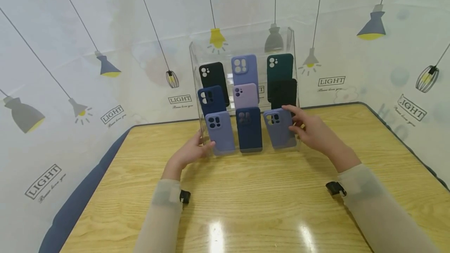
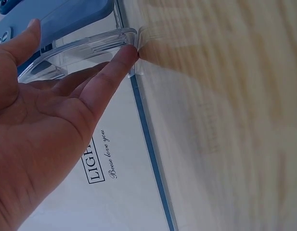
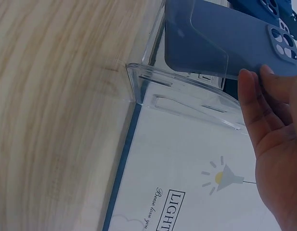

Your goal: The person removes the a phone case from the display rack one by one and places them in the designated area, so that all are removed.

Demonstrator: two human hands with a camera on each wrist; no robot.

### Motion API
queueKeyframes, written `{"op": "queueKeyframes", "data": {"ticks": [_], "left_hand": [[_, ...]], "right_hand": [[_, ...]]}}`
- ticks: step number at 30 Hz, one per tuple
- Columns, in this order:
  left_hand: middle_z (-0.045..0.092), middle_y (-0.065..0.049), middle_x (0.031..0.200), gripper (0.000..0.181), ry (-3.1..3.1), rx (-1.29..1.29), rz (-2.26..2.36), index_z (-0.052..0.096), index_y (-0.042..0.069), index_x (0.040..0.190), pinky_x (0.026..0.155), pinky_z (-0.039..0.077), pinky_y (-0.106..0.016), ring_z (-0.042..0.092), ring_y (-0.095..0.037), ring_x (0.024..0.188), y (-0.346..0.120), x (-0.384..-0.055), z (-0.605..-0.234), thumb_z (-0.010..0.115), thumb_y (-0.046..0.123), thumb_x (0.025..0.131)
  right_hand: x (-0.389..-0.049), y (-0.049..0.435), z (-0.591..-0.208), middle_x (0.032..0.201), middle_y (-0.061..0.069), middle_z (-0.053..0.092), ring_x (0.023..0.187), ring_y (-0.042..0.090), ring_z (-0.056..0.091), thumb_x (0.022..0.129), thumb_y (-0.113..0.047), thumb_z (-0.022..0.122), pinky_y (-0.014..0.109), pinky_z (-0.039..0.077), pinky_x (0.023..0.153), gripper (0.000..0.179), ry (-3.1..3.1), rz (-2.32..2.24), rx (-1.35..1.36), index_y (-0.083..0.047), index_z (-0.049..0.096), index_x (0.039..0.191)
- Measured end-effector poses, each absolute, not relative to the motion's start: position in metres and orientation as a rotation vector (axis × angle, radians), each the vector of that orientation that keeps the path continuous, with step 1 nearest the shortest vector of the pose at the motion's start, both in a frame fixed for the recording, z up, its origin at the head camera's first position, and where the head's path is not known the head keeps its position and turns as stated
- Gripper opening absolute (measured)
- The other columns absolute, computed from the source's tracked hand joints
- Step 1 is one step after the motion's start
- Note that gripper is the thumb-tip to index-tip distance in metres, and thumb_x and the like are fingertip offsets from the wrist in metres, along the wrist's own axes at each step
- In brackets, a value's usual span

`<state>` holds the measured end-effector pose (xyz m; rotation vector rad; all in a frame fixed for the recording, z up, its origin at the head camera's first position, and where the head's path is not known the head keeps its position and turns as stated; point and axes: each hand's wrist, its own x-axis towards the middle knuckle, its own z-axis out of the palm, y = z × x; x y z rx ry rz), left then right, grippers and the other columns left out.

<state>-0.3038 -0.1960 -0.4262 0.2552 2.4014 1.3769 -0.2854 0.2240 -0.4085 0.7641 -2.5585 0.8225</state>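
Observation:
A clear display stand (image 1: 242, 38) holds three rows of phone cases on the table. At its lower left corner is my left hand (image 1: 188, 153), its fairly straight fingers touching the stand's side and its thumb near the front left lavender phone case (image 1: 221, 138). My right hand (image 1: 314, 132) pinches the right edge of the front right lavender phone case (image 1: 280, 134) by its upper corner. In the right wrist view, that case (image 3: 211, 41) has its lower end behind the stand's clear front lip. A dark blue phone case (image 1: 249, 134) stands between the two lavender ones.
Behind the front row stand a navy case (image 1: 212, 102), a pale lilac case (image 1: 245, 97) and a black case (image 1: 284, 92). The back row has black, lavender and dark green (image 1: 280, 67) cases. The wooden table (image 1: 260, 198) ends at a lamp-printed backdrop (image 1: 140, 46).

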Motion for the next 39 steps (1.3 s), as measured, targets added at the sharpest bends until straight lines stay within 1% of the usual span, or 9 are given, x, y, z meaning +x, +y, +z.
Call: {"op": "queueKeyframes", "data": {"ticks": [5,13,18,22,27,30,32,35,39], "left_hand": [[0.03,-0.023,0.174,0.095,2.409,0.255,1.374,-0.001,0.016,0.173,0.116,0.054,-0.051,0.046,-0.041,0.153,-0.195,-0.304,-0.426,0.064,0.037,0.108],[0.03,-0.024,0.173,0.094,2.406,0.274,1.373,-0.002,0.016,0.173,0.114,0.056,-0.05,0.049,-0.042,0.151,-0.196,-0.305,-0.429,0.063,0.037,0.108],[0.03,-0.025,0.173,0.094,2.4,0.281,1.38,-0.003,0.017,0.173,0.112,0.057,-0.05,0.05,-0.043,0.15,-0.197,-0.306,-0.428,0.063,0.036,0.109],[0.029,-0.025,0.173,0.094,2.394,0.28,1.386,-0.003,0.017,0.173,0.114,0.056,-0.051,0.047,-0.043,0.152,-0.197,-0.306,-0.428,0.063,0.036,0.109],[0.029,-0.025,0.174,0.094,2.393,0.277,1.385,-0.003,0.017,0.173,0.116,0.054,-0.052,0.046,-0.043,0.152,-0.198,-0.306,-0.427,0.063,0.036,0.108],[0.029,-0.025,0.174,0.094,2.397,0.272,1.381,-0.002,0.018,0.173,0.117,0.053,-0.053,0.046,-0.043,0.153,-0.198,-0.305,-0.427,0.063,0.037,0.108],[0.029,-0.025,0.174,0.094,2.398,0.269,1.378,-0.002,0.018,0.173,0.117,0.053,-0.054,0.046,-0.043,0.153,-0.199,-0.304,-0.427,0.063,0.038,0.109],[0.029,-0.024,0.173,0.093,2.401,0.27,1.379,-0.002,0.019,0.173,0.116,0.054,-0.054,0.047,-0.043,0.152,-0.198,-0.305,-0.428,0.063,0.038,0.108],[0.03,-0.024,0.173,0.093,2.411,0.273,1.371,0.0,0.02,0.174,0.114,0.055,-0.052,0.048,-0.042,0.151,-0.197,-0.307,-0.43,0.063,0.038,0.108]], "right_hand": [[-0.285,0.224,-0.409,0.103,0.02,0.078,0.073,0.021,0.071,0.101,0.004,0.068,0.026,0.054,0.055,0.069,-2.568,0.867,0.746,-0.018,0.041,0.161],[-0.286,0.225,-0.411,0.093,0.014,0.075,0.069,0.019,0.069,0.101,0.005,0.066,0.025,0.05,0.052,0.069,-2.541,0.898,0.742,-0.019,0.042,0.162],[-0.288,0.226,-0.414,0.089,0.013,0.072,0.068,0.019,0.068,0.1,0.009,0.066,0.025,0.055,0.055,0.071,-2.474,0.941,0.761,-0.016,0.042,0.162],[-0.288,0.228,-0.412,0.092,0.015,0.071,0.071,0.021,0.068,0.098,0.013,0.066,0.021,0.058,0.062,0.073,-2.38,0.988,0.773,-0.013,0.042,0.162],[-0.286,0.228,-0.407,0.099,0.02,0.071,0.081,0.011,0.064,0.097,0.014,0.066,0.009,0.056,0.07,0.076,-2.25,1.13,0.75,-0.011,0.038,0.163],[-0.284,0.227,-0.403,0.101,0.022,0.071,0.083,0.005,0.061,0.096,0.015,0.066,0.007,0.055,0.07,0.081,-2.196,1.254,0.725,-0.012,0.034,0.165],[-0.283,0.226,-0.402,0.102,0.023,0.07,0.084,0.004,0.062,0.096,0.016,0.065,0.01,0.057,0.07,0.085,-2.185,1.341,0.71,-0.014,0.031,0.168],[-0.281,0.226,-0.4,0.103,0.016,0.069,0.084,0.004,0.064,0.097,0.016,0.064,0.014,0.059,0.07,0.089,-2.181,1.457,0.699,-0.018,0.025,0.17],[-0.278,0.224,-0.395,0.101,-0.001,0.069,0.086,0.007,0.067,0.099,0.014,0.063,0.019,0.06,0.07,0.09,-2.176,1.621,0.715,-0.017,0.021,0.172]]}}
